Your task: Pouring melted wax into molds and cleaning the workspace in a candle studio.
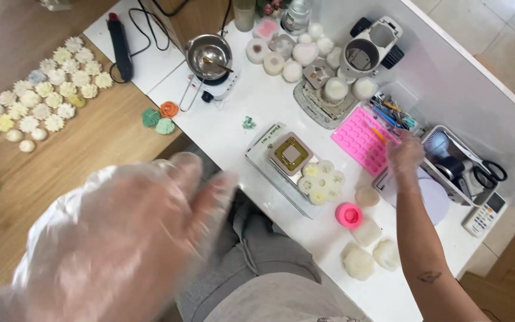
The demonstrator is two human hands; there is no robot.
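My left hand (126, 232) wears a loose clear plastic glove and hovers blurred close to the camera, above my lap, fingers spread, holding nothing. My right hand (405, 152), also in a clear glove, reaches across the white table (251, 101) to the edge of a pink silicone mould sheet (362, 138), beside a tray of small tools (391, 112). Whether it grips anything is unclear. A flower-shaped white mould (323, 180) and a square gold-rimmed mould (291, 153) sit on a flat scale (263, 156) in front of me.
A small metal pot (210, 55) stands on a mini hotplate. Round white wax pieces (293, 56) cluster at the back. Many flower-shaped pieces (43, 89) lie on the wooden surface at left. A pink cup (348, 214), white lumps (359, 260), scissors (491, 172) and a remote (484, 213) lie at right.
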